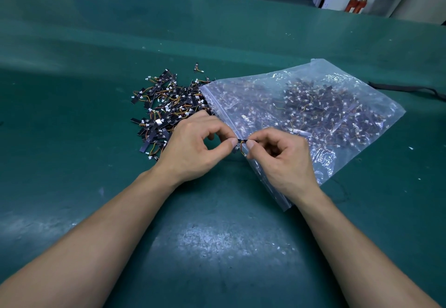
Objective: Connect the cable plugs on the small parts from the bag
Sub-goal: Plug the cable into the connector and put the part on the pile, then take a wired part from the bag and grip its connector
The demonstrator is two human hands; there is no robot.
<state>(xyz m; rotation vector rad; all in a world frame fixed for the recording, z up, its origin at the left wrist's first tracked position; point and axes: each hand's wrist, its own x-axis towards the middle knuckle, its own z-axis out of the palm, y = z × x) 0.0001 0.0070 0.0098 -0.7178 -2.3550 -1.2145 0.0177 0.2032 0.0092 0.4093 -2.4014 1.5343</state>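
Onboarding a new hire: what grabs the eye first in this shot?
The left hand and right hand pinch one small part between them at centre. A clear zip bag full of parts lies to the right; a loose pile sits at its mouth on the green table.

The pile (166, 107) is lying on the table (72, 119), touching the mouth of the bag (323, 68) on its left; more parts (313, 104) are lying inside.
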